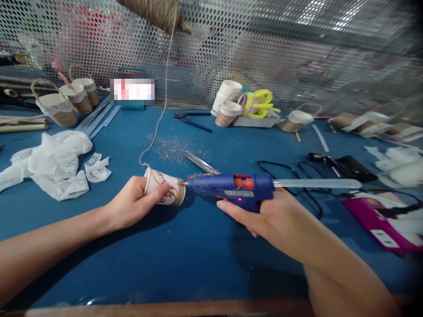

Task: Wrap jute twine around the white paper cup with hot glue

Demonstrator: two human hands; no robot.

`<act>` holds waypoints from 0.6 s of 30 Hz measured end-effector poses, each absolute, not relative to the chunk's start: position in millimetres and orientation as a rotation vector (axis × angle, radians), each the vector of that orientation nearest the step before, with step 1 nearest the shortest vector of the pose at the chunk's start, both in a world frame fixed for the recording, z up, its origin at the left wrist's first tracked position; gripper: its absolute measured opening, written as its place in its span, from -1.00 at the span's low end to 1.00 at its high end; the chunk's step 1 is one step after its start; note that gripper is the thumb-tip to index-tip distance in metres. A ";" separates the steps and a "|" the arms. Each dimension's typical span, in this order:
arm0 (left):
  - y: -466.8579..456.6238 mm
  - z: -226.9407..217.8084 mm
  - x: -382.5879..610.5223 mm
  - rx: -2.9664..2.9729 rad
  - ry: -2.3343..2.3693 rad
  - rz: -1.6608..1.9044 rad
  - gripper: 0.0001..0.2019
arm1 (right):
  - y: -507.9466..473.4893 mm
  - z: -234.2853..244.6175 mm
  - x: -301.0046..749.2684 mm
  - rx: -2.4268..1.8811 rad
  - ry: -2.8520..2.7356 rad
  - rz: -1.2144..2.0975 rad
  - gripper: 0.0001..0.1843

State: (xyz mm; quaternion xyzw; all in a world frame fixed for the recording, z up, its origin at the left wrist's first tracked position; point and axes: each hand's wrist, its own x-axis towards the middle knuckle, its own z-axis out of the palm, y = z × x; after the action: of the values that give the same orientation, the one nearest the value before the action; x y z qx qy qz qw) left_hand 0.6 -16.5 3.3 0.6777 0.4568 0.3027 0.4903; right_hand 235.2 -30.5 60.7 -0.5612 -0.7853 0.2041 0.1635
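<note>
I've got the left hand point(145, 198) pinching a tapered white paper cup point(162, 187), held on its side over the table, base end wound in coarse tan twine point(180, 197). Right hand point(264, 212) wraps a blue plastic hot glue gun point(213, 187), metal nozzle point(183, 183) at the twine; can't tell if touching. Translucent glue stick point(313, 184) sticks out the back. I can't read the cup's red-and-black print point(172, 193) or the gun's label point(238, 193). Matte blue tabletop point(198, 255), perforated metal panel point(205, 57) behind.
</note>
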 end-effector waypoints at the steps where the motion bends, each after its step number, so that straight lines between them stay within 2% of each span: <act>1: -16.9 3.0 0.8 1.657 1.108 0.733 -0.62 | -29.8 59.8 235.8 -1.607 -2.267 0.599 -0.58; 9: -20.5 2.7 1.6 1.765 1.111 0.739 -0.66 | -24.3 58.9 230.7 -1.856 -2.191 0.720 -0.60; 18: -20.0 3.7 0.8 1.729 1.123 0.726 -0.65 | -25.6 62.3 229.4 -1.808 -2.178 0.750 -0.59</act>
State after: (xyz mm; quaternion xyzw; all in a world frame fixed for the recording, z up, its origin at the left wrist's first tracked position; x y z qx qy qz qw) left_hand 0.8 -20.0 3.7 0.7023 0.4562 0.2950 0.4600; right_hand 229.4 -25.6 62.3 -0.6140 -0.7395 0.2547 0.1065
